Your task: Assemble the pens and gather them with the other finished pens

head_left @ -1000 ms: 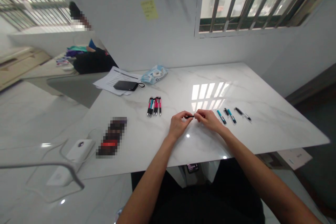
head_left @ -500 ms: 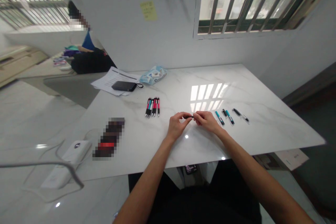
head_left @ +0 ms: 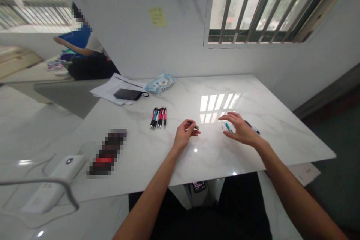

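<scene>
My left hand point(head_left: 184, 135) pinches a small black pen part point(head_left: 193, 124) just above the white marble table point(head_left: 281, 120). About a hand's width to the right, my right hand point(head_left: 239, 130) hovers open with spread fingers over loose pen parts point(head_left: 228, 128), some teal and some black. One black and clear piece point(head_left: 253, 127) sticks out past its fingers. A row of several assembled pens point(head_left: 158, 117), pink and teal with black grips, lies left of my left hand.
At the back left of the table lie papers point(head_left: 111, 89) with a black pouch point(head_left: 128, 94) on top and a blue wipes packet point(head_left: 159, 83). A white device point(head_left: 53, 183) with a cable sits near left. A person in blue point(head_left: 74, 39) is at another table.
My hands were together on the small black part. They have separated: the right hand let go and moved right over the loose parts, while the left keeps the part.
</scene>
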{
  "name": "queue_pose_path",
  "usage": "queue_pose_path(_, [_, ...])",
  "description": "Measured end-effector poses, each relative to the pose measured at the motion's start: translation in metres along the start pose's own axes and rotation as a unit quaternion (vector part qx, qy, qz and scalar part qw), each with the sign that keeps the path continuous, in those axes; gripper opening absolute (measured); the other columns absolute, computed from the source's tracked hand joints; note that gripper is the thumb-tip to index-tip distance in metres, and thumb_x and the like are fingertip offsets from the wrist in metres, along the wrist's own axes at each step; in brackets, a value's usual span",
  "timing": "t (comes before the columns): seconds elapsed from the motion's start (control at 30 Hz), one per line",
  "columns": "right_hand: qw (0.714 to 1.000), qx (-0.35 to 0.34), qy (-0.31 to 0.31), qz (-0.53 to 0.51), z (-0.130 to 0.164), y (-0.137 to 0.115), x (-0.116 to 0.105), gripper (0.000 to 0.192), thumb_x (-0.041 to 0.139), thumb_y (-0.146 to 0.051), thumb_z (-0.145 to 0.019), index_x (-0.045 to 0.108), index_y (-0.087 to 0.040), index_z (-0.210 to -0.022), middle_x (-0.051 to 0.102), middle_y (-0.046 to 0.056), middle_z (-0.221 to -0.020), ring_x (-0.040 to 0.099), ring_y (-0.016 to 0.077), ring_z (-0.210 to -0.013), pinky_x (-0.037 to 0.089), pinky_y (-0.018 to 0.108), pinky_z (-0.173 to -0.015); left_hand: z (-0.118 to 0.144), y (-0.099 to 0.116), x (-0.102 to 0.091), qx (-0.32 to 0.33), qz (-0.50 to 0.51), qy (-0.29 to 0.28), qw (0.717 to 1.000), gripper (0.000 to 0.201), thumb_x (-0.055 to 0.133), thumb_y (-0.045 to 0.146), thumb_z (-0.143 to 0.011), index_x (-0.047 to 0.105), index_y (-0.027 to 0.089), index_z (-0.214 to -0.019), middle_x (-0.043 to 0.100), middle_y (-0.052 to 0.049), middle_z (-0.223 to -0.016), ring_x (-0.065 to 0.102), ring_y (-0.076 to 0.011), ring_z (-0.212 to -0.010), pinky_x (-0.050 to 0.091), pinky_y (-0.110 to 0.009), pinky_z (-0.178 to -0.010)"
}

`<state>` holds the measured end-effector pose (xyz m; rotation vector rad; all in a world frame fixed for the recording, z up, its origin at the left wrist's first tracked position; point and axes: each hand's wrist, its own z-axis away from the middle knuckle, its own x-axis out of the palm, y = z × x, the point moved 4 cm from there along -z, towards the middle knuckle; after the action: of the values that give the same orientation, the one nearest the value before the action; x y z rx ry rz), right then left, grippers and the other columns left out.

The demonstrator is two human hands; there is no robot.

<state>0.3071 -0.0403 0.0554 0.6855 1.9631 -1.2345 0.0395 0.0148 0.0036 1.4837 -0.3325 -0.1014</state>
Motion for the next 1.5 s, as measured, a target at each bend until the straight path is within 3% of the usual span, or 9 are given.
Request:
queue_pose_path(0.17, [0.989, -0.002, -0.124, 0.074, 0.012, 0.039, -0.023, 0.088, 0.077, -0.022, -0.075, 0.048, -0.037, -0.157, 0.056, 0.003, -0.156, 0.025, 0.0378, -0.16, 0.03, 0.062, -0.129, -0.001, 0.0, -0.001, 0.006, 0.001, 0.015, 1.0, 0.05, 0.085, 0.055, -0.075, 0.064, 0.018, -0.102, 0.069, -0.001, -0.088, 0.077, -0.0179, -0.072, 0.061, -0.027, -0.069])
queue_pose_path(0.4, [0.98, 0.012, -0.184, 0.071, 0.008, 0.055, -0.005, 0.088, 0.082, -0.021, -0.071, 0.055, -0.035, -0.154, 0.062, 0.006, -0.15, 0.037, 0.0404, -0.154, 0.037, 0.059, -0.124, -0.004, -0.002, -0.007, 0.027, -0.035, 0.031, 0.999, 0.05, 0.085, 0.054, -0.074, 0.072, 0.016, -0.103, 0.071, -0.003, -0.084, 0.074, -0.0183, -0.071, 0.061, -0.031, -0.07])
queue_pose_path(0.53, [0.988, 0.02, -0.131, 0.083, 0.006, 0.045, -0.005, 0.084, 0.082, -0.021, -0.074, 0.055, -0.034, -0.153, 0.064, 0.008, -0.147, 0.042, 0.0408, -0.15, 0.037, 0.063, -0.123, -0.004, -0.001, -0.007, 0.039, -0.055, 0.026, 0.997, 0.046, 0.084, 0.053, -0.075, 0.077, 0.016, -0.1, 0.074, -0.004, -0.084, 0.07, -0.0167, -0.07, 0.058, -0.031, -0.071])
queue_pose_path(0.67, [0.999, -0.018, -0.039, 0.011, 0.001, -0.007, 0.01, 0.091, 0.075, -0.018, -0.082, 0.039, -0.039, -0.162, 0.051, 0.004, -0.16, 0.038, 0.0346, -0.152, 0.037, 0.061, -0.125, -0.002, 0.0, -0.002, 0.02, -0.07, -0.016, 0.997, 0.047, 0.084, 0.053, -0.075, 0.08, 0.016, -0.104, 0.073, -0.004, -0.077, 0.066, -0.0159, -0.068, 0.055, -0.03, -0.07])
queue_pose_path(0.8, [0.994, -0.068, -0.026, -0.086, -0.008, -0.064, 0.043, 0.095, 0.073, -0.013, -0.083, 0.033, -0.04, -0.164, 0.052, 0.004, -0.157, 0.043, 0.0294, -0.149, 0.04, 0.055, -0.125, 0.003, 0.001, 0.004, 0.011, -0.079, -0.083, 0.993, 0.047, 0.084, 0.055, -0.077, 0.08, 0.015, -0.101, 0.071, -0.003, -0.074, 0.062, -0.015, -0.067, 0.052, -0.029, -0.069])
queue_pose_path(0.9, [0.989, -0.084, -0.031, -0.121, -0.013, -0.079, 0.059, 0.097, 0.074, -0.013, -0.084, 0.03, -0.043, -0.165, 0.055, 0.005, -0.154, 0.047, 0.0282, -0.146, 0.043, 0.053, -0.123, 0.005, -0.001, 0.007, 0.012, -0.083, -0.106, 0.991, 0.042, 0.083, 0.055, -0.078, 0.078, 0.014, -0.086, 0.071, -0.004, -0.074, 0.062, -0.0157, -0.069, 0.052, -0.029, -0.07])
queue_pose_path(1.07, [0.994, -0.023, 0.031, -0.098, -0.004, -0.048, 0.052, 0.094, 0.082, -0.031, -0.085, 0.032, -0.038, -0.165, 0.051, 0.007, -0.159, 0.05, 0.0316, -0.144, 0.045, 0.053, -0.12, 0.001, -0.005, 0.002, 0.029, -0.078, -0.053, 0.995, 0.04, 0.085, 0.051, -0.076, 0.079, 0.015, -0.093, 0.078, -0.007, -0.087, 0.069, -0.0194, -0.079, 0.055, -0.031, -0.078])
queue_pose_path(1.27, [0.974, 0.154, 0.159, 0.048, 0.038, 0.01, 0.035, 0.04, 0.073, -0.044, -0.093, 0.071, -0.023, -0.127, 0.075, 0.011, -0.107, 0.068, 0.0311, -0.092, 0.055, 0.049, -0.09, -0.003, -0.007, -0.007, 0.028, -0.053, -0.009, 0.998, 0.042, 0.082, 0.051, -0.081, 0.081, 0.015, -0.104, 0.081, -0.012, -0.107, 0.075, -0.0247, -0.099, 0.056, -0.035, -0.09])
queue_pose_path(1.5, [0.964, 0.202, 0.158, 0.068, 0.05, 0.017, 0.048, 0.029, 0.059, -0.043, -0.098, 0.077, -0.021, -0.104, 0.075, 0.007, -0.09, 0.068, 0.0268, -0.086, 0.052, 0.042, -0.087, -0.002, -0.004, -0.002, 0.013, -0.032, -0.005, 0.999, 0.049, 0.088, 0.052, -0.074, 0.082, 0.014, -0.104, 0.082, -0.012, -0.102, 0.076, -0.0256, -0.096, 0.057, -0.037, -0.092])
